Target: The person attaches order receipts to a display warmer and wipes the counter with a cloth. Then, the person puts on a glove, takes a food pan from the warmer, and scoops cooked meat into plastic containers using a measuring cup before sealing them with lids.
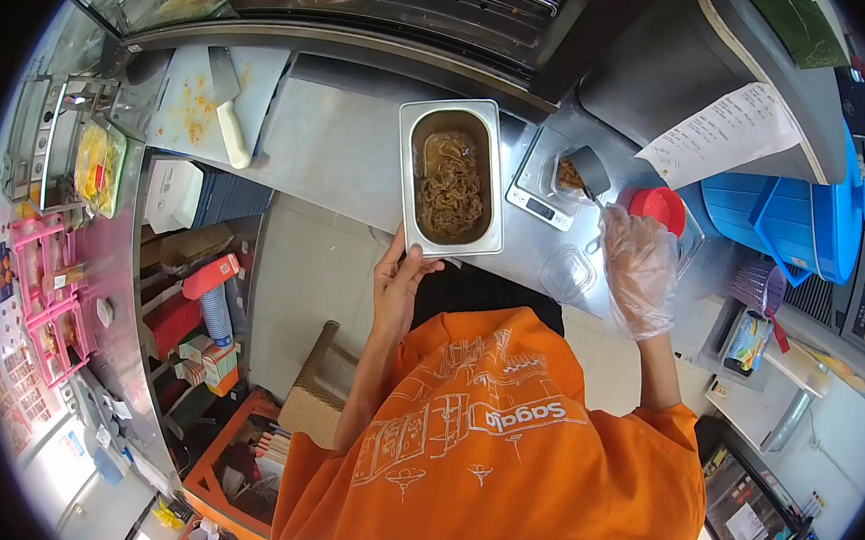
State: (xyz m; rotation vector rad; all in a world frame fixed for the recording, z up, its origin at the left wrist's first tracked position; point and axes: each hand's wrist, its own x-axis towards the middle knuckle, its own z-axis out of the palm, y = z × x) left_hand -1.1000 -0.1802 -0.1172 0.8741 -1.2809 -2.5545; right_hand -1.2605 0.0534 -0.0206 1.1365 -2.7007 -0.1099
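Observation:
A metal pan of brown, sauced food stands at the front edge of the steel counter. My bare left hand grips its near edge, thumb on the rim. My right hand, in a clear plastic glove, is over the counter at the right, fingers curled round a thin handle that is partly hidden. A dark scoop lies over a small clear container with brown food in it, on a digital scale. Beyond my right hand is a red round object. A clear lid lies close to that hand.
A cutting board with a white-handled knife lies at the left. At the right are a blue bin and a paper list on a dark appliance. A woven stool stands below the counter.

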